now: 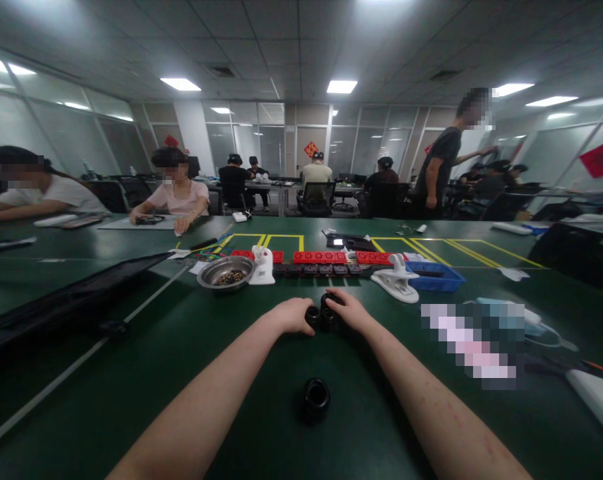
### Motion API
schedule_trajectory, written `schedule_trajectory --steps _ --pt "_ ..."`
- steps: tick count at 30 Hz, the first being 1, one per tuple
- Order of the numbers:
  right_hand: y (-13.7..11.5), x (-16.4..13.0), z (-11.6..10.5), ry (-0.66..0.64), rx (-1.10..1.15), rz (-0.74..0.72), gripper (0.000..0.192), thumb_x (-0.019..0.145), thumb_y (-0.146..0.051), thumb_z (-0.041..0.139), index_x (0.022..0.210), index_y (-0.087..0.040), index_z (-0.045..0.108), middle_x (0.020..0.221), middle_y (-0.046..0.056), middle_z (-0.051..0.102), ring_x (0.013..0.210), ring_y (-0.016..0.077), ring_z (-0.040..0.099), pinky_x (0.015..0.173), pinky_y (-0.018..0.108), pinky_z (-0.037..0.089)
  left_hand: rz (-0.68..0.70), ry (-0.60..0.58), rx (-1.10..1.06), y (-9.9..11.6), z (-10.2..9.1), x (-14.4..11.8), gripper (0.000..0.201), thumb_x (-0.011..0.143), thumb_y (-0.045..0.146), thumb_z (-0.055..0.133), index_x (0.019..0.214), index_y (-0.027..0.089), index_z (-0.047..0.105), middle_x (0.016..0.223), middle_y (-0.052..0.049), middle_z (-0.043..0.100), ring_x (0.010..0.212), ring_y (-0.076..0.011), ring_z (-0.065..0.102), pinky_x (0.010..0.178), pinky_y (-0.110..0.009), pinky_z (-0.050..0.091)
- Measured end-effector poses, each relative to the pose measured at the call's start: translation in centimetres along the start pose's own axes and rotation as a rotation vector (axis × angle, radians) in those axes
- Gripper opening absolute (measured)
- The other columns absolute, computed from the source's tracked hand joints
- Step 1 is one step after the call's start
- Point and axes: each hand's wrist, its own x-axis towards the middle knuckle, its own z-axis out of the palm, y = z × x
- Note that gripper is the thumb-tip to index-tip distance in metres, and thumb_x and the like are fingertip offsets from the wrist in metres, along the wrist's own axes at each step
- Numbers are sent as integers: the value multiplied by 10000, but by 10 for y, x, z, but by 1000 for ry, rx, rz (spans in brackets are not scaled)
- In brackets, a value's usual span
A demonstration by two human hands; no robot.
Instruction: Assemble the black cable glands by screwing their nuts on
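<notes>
My left hand (296,316) is closed around a small black hollow cylinder (312,316) over the green table. Just beside it, my right hand (347,309) has its fingers curled over the top of a taller black cylindrical piece (328,320), which may be two stacked together. The two pieces are close side by side; I cannot tell whether they touch. Nearer to me, between my forearms, a third black hollow cylinder (316,398) stands with its round opening facing up.
Beyond my hands lie a metal bowl (226,273) of small parts, red trays (320,257), black blocks (326,270), white clips (397,279) and a blue bin (436,277). A long black strip (76,293) is on the left. Other people sit across the table; one stands.
</notes>
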Motion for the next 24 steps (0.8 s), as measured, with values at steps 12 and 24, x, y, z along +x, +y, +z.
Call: schedule_trajectory --steps 12,24 --pt "8 -13 -2 201 -47 54 313 867 -381 367 985 -148 539 953 56 600 894 174 559 805 362 412 -40 78 -169 -17 4 0 991 416 449 747 1268 196 310 1188 -113 508 1067 -307 480 841 -328 389" --pt "-15 -57 15 274 -244 33 337 748 -395 489 984 -156 523 907 70 584 802 192 555 702 294 432 -14 226 -272 -18 16 -17 843 508 447 706 1232 162 382 1229 -116 471 1089 -276 466 888 -319 370"
